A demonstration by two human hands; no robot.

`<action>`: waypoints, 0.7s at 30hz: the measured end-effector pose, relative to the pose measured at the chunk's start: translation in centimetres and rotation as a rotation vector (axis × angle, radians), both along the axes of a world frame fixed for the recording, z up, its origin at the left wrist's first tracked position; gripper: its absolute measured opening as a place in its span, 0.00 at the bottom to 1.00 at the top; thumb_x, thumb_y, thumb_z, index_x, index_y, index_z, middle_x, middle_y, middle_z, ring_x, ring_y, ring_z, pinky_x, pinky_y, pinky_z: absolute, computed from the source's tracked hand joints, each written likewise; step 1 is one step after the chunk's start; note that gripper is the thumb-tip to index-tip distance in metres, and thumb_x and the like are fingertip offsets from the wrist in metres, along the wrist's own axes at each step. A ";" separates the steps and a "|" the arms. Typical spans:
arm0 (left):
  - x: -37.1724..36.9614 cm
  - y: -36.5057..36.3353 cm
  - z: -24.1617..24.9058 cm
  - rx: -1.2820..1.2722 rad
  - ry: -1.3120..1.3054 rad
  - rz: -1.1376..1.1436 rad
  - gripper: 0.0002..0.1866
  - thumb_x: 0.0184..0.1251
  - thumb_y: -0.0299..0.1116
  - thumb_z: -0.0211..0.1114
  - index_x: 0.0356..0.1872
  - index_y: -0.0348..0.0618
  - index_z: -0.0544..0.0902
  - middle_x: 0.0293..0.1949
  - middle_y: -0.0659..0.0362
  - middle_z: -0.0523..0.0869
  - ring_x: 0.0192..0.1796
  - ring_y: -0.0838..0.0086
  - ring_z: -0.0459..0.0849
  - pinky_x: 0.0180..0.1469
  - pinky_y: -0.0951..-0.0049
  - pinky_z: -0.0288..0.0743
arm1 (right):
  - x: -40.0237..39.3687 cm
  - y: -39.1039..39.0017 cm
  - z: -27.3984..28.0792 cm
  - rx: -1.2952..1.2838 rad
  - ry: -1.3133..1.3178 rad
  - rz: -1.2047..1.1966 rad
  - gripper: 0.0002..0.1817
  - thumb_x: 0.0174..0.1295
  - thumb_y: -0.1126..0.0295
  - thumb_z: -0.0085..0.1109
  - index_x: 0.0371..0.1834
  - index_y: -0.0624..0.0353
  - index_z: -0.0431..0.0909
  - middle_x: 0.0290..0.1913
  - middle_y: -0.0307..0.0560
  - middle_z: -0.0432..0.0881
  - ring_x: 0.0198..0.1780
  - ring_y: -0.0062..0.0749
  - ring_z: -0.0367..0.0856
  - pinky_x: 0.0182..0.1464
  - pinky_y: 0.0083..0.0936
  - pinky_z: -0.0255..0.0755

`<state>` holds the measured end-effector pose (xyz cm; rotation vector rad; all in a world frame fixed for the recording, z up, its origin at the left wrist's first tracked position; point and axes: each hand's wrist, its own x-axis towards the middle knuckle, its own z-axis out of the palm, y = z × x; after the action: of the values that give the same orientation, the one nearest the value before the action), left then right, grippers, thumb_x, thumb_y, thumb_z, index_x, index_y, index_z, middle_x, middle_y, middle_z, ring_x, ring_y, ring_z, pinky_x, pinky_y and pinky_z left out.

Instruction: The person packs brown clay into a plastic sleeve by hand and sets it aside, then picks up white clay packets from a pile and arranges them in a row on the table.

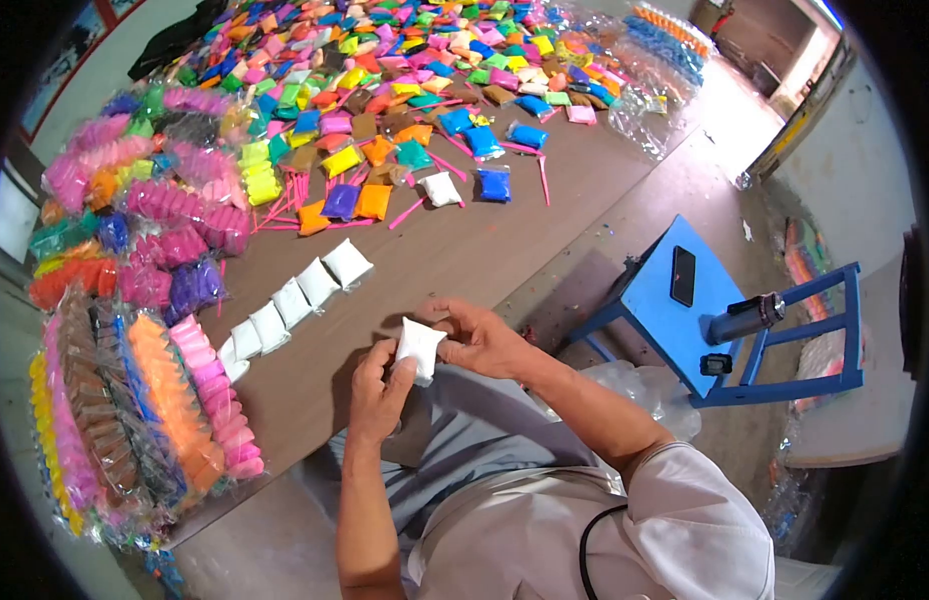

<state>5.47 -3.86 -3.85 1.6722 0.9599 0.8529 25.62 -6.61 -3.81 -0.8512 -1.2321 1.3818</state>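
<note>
A small puffy white packet point(419, 350) is held up in front of my lap, just off the table's near edge. My left hand point(381, 388) grips its lower left side, thumb across the front. At its upper right corner, the curled fingers of my right hand point(477, 338) pinch the packet's edge; the fingertips are partly hidden. On the table to the left, a slanting row of several white packets point(316, 282) lies end to end. Another white packet point(442, 189) rests farther back among coloured ones.
Loose coloured packets point(385, 60) and pink sticks point(303, 190) cover the back of the brown table point(425, 270). Bagged strips of packets point(175, 400) pile up at the left. A blue chair point(665, 300) at the right bears a phone point(683, 276) and a dark bottle point(745, 318).
</note>
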 end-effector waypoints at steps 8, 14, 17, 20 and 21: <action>0.8 -0.5 -0.9 0.139 0.127 0.113 0.14 0.61 0.37 0.67 0.41 0.38 0.82 0.36 0.49 0.84 0.43 0.55 0.79 0.48 0.58 0.72 | 0.7 -0.7 1.4 0.039 -0.299 -0.111 0.19 0.60 0.76 0.60 0.56 0.63 0.79 0.39 0.42 0.83 0.39 0.24 0.80 0.43 0.26 0.76; 1.4 -0.8 -1.0 0.255 0.253 0.157 0.12 0.56 0.35 0.69 0.37 0.39 0.81 0.33 0.52 0.82 0.40 0.55 0.77 0.47 0.57 0.70 | 0.4 0.7 0.5 0.270 -0.629 -0.162 0.17 0.56 0.79 0.59 0.50 0.66 0.81 0.36 0.53 0.84 0.37 0.34 0.83 0.40 0.28 0.76; 1.3 -0.9 -1.3 0.277 0.262 0.170 0.12 0.56 0.35 0.69 0.37 0.40 0.81 0.33 0.52 0.82 0.40 0.56 0.77 0.47 0.57 0.70 | 0.0 0.1 1.7 0.183 -0.510 -0.157 0.16 0.55 0.79 0.57 0.49 0.65 0.82 0.37 0.54 0.84 0.36 0.38 0.83 0.40 0.30 0.76; 1.6 -1.0 -1.1 0.288 0.274 0.179 0.11 0.56 0.34 0.69 0.36 0.40 0.81 0.32 0.52 0.82 0.40 0.56 0.77 0.48 0.58 0.69 | -0.5 0.0 2.7 0.288 -0.662 -0.174 0.19 0.54 0.79 0.54 0.50 0.65 0.81 0.34 0.60 0.82 0.34 0.49 0.83 0.39 0.36 0.76; 1.6 -1.0 -1.1 0.289 0.272 0.177 0.11 0.56 0.34 0.69 0.36 0.40 0.81 0.32 0.52 0.82 0.40 0.56 0.77 0.48 0.58 0.69 | -0.4 0.1 2.2 0.289 -0.663 -0.177 0.19 0.54 0.79 0.54 0.50 0.65 0.81 0.34 0.60 0.82 0.34 0.49 0.83 0.39 0.36 0.76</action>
<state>7.07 -4.81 -4.95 2.0103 1.2309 0.9310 25.18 -6.49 -1.60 -1.2242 -1.7536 0.7633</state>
